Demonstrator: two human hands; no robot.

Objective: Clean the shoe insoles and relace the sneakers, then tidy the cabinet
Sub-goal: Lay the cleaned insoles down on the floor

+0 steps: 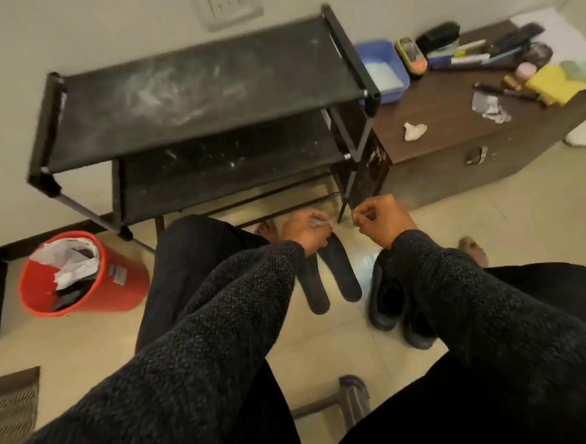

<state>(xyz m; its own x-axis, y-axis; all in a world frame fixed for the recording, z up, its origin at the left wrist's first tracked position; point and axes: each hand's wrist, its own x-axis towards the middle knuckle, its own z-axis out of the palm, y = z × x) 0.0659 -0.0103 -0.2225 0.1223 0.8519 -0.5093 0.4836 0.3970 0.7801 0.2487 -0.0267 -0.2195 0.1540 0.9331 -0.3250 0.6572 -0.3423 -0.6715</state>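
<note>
Item: two dark insoles (336, 274), lying side by side on the tiled floor (472, 210) between my knees, just beside a pair of black shoes (398, 304) on their right

Hands: left hand (305, 229) hangs above the insoles' far ends, fingers curled, pinching something small and pale, too blurred for me to name; right hand (379, 221) near it, fingers curled too, but whether it holds anything I cannot tell

Step, as I judge it: readying a wipe for the insoles. I would steady one insole flat with one hand, wipe heel to toe with the other, and keep it clear of the shoes

Surroundings: dusty black shoe rack (191, 101) behind; red bin (82, 272) with paper to the left, handy for waste; brown counter (457, 126) to the right bearing a blue tub (383, 67), yellow sponge (550, 84), crumpled tissue (414, 130)
</note>
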